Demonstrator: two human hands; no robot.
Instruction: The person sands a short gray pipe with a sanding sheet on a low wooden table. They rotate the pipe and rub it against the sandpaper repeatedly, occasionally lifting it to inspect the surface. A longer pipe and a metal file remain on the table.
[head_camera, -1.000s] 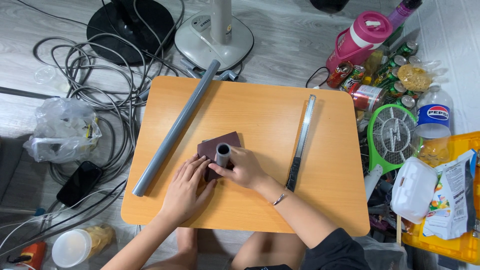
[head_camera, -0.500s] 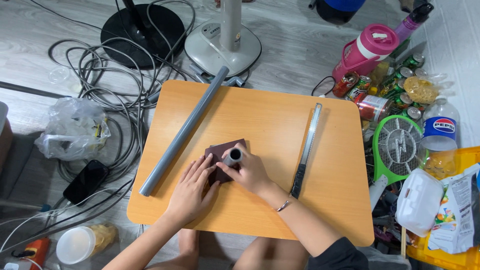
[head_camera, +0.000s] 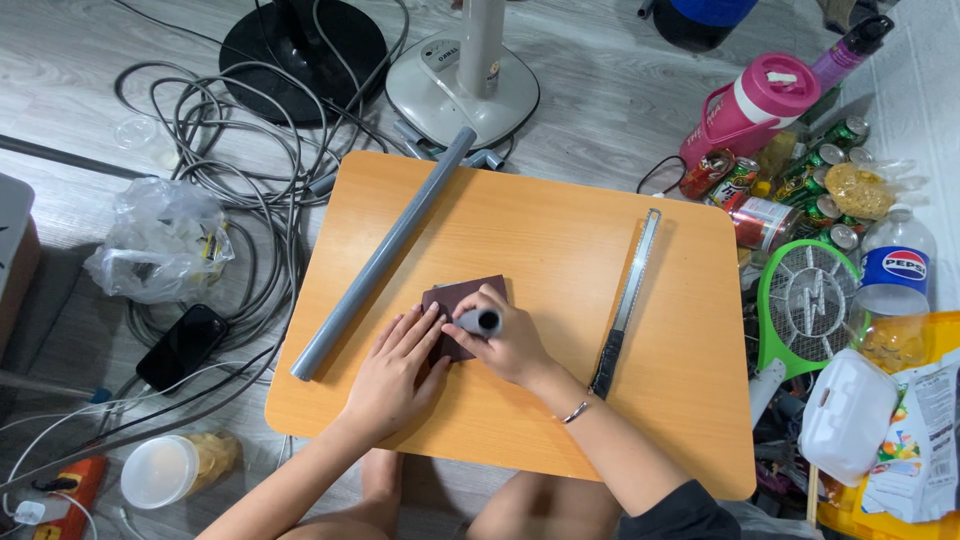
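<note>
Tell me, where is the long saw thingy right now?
In the head view, the saw lies flat on the right part of the orange table, just right of the right hand gripping a short grey tube.

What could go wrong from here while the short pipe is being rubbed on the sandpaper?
The left hand pins only one edge of the sandpaper, so the sheet may slide or crumple. The right hand grips the short pipe close to the sheet, so fingertips could scrape on the grit. The saw lies bare on the table beside the right forearm; a sideways slip could probably meet its blade.
</note>
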